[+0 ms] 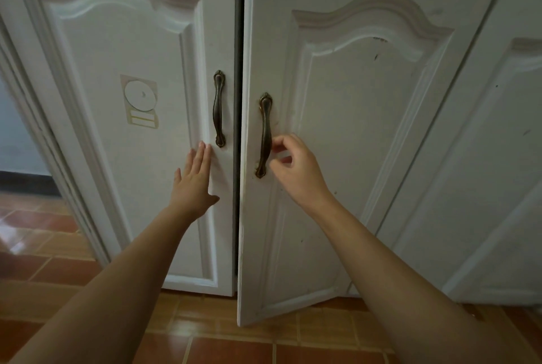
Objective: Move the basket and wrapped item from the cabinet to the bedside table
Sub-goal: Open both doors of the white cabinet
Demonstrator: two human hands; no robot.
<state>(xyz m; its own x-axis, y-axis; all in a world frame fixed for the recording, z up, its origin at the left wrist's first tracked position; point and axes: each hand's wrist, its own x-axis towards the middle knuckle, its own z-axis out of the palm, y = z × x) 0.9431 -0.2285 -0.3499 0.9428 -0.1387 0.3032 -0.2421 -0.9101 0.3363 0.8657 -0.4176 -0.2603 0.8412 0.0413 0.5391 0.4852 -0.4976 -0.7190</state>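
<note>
Right hand point(294, 170): mine, fingers curled beside the dark bronze handle point(264, 134) of the white panelled right cabinet door point(352, 143); I cannot tell whether they have closed on it.
Left hand point(195, 178): flat and open, palm against the white panelled left cabinet door point(117, 129), just below its matching bronze handle point(219, 108); holding nothing.
Doors: right one ajar, its bottom corner swung out over the floor; left one flush.
Basket and wrapped item: not visible; presumably behind these doors, in the dark gap.
Handling, a guess: a basket should be light but loose-sided, so take it by the rim or base with both hands; the wrapping may be slippery or crushable, so support it from beneath.
Surface: glossy reddish-brown tiled floor point(234, 346), possibly slick.
Room: doorway at left edge; further white cabinet panels at right; bedside table not in sight.
</note>
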